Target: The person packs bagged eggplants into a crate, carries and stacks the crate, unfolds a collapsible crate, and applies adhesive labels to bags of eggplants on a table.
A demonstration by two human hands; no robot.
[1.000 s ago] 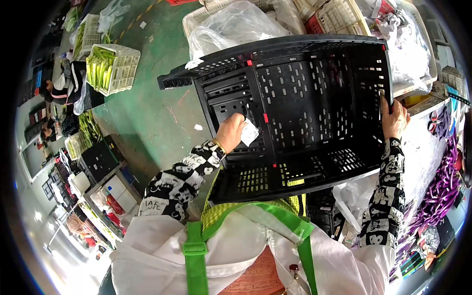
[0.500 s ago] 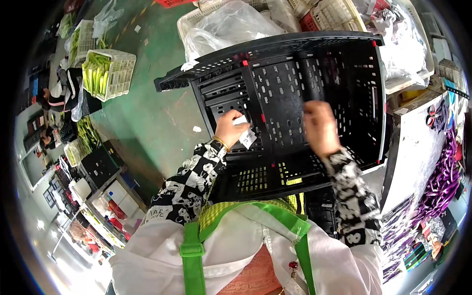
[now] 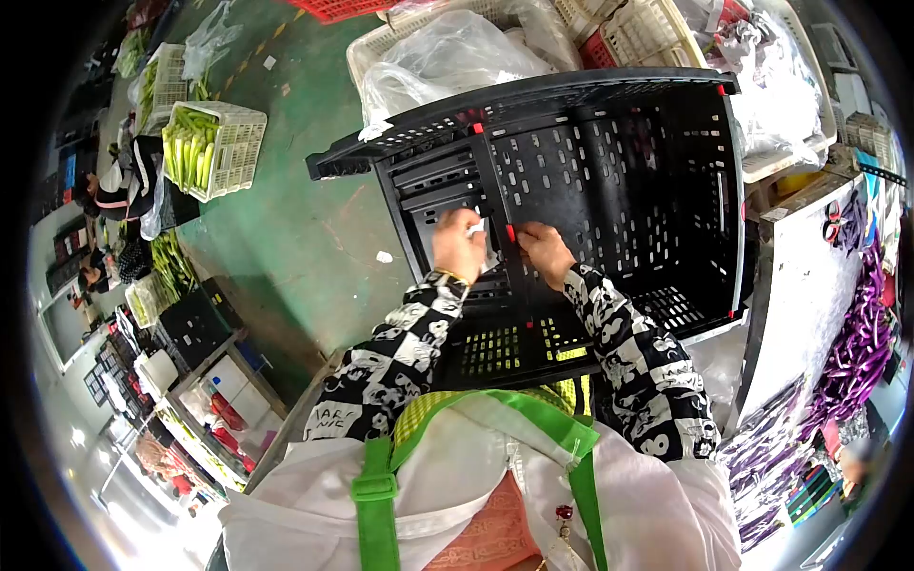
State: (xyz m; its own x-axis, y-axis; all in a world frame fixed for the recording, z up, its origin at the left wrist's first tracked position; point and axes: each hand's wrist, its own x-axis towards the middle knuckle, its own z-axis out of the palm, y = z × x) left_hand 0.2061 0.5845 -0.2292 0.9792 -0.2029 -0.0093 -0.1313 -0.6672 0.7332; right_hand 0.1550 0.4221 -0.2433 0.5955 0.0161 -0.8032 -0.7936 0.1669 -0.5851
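A black folding crate (image 3: 609, 190) with slotted walls and red clips lies in front of me, its inside facing up toward me. My left hand (image 3: 459, 247) is closed around a white paper label (image 3: 491, 257), mostly covered by the fingers, over the crate's left part. Close beside it, my right hand (image 3: 545, 253) has its fingers pinched together near a red clip on the crate's crossing edge. What lies between the right fingertips, if anything, is hidden.
Behind the crate stands a white basket with clear plastic bags (image 3: 457, 48). At right are a table (image 3: 800, 295), scissors (image 3: 833, 224) and purple eggplants (image 3: 847, 352). A basket of green vegetables (image 3: 233, 152) stands on the green floor at left.
My right hand has moved left, from over the crate's middle to its crossing edge beside my left hand. The left hand has shifted slightly right, keeping the label.
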